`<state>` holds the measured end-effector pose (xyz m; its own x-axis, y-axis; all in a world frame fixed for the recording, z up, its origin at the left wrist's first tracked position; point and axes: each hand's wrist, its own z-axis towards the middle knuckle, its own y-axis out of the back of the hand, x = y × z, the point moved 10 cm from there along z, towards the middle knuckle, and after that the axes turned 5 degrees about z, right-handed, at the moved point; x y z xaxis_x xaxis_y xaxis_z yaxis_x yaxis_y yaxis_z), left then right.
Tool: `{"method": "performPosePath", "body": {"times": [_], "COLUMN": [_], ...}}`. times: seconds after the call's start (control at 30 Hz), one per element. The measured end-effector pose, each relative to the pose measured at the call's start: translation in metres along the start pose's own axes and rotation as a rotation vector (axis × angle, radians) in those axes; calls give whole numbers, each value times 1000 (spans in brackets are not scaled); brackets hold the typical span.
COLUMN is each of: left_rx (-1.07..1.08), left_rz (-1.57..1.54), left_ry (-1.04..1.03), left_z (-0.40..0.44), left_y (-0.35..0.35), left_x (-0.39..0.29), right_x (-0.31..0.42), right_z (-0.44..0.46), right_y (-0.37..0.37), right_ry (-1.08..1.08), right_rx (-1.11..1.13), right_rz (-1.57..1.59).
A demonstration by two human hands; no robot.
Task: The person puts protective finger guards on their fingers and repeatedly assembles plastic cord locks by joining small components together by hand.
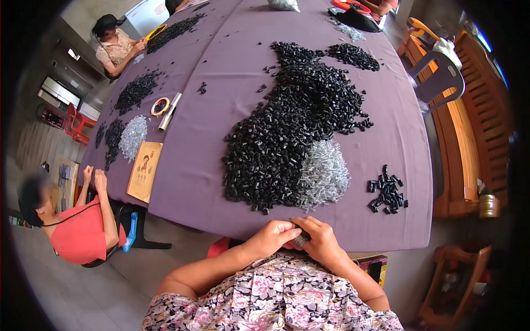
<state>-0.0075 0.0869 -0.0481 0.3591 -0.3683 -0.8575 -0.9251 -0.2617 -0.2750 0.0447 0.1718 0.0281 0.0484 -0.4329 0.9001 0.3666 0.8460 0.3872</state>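
My left hand [273, 237] and my right hand [323, 241] meet at the table's near edge, just above my lap. Thumbs and fingers of both are drawn together, closed. Something small, dark and greyish shows between them, too small to name. Just beyond my hands lies a large heap of short black plastic pieces [265, 160], many looking like small tubes or caps. Against its near right side rests a pile of clear plastic pieces [326, 174]. Farther right is a small group of black pieces [387, 192].
A purple cloth [187, 182] covers the table. Left lie a booklet [144, 172], a tape roll [160, 106], a silvery roll [170, 111] and more piles. A person in a red top [83, 231] sits left; others work farther back. A grey chair [439, 80] stands right.
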Motion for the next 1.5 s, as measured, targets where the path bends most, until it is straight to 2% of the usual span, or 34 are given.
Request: {"method": "performPosePath", "body": {"times": [0.1, 0.4, 0.7, 1.17, 1.3, 1.33, 1.43, 1.47, 1.5], "left_rx": [18, 65, 64, 46, 20, 19, 3, -40, -76], "left_rz": [55, 30, -80, 100, 122, 134, 116, 88, 34], "left_ry": [121, 193, 93, 31, -24, -40, -95, -89, -120], "left_z": [0, 4, 6, 3, 3, 1, -5, -10, -14], "left_y": [3, 3, 4, 0, -1, -2, 0, 5, 10], "left_x": [7, 14, 8, -1, -1, -2, -6, -6, -6], "right_x": [1, -3, -8, -8, -4, 1, 2, 5, 2], "right_z": [-2, -9, -1, -4, -7, -8, -19, -25, -31], "right_y": [-2, -4, 0, 2, 2, 6, 24, 36, 50], "right_ry": [23, 62, -33, -22, -77, -32, -113, -46, -79], "right_rx": [4, 1, -33, -84, -97, -130, -161, -196, -261], "right_rz": [-19, -56, 32, 27, -12, -1, -71, -142, -137]}}
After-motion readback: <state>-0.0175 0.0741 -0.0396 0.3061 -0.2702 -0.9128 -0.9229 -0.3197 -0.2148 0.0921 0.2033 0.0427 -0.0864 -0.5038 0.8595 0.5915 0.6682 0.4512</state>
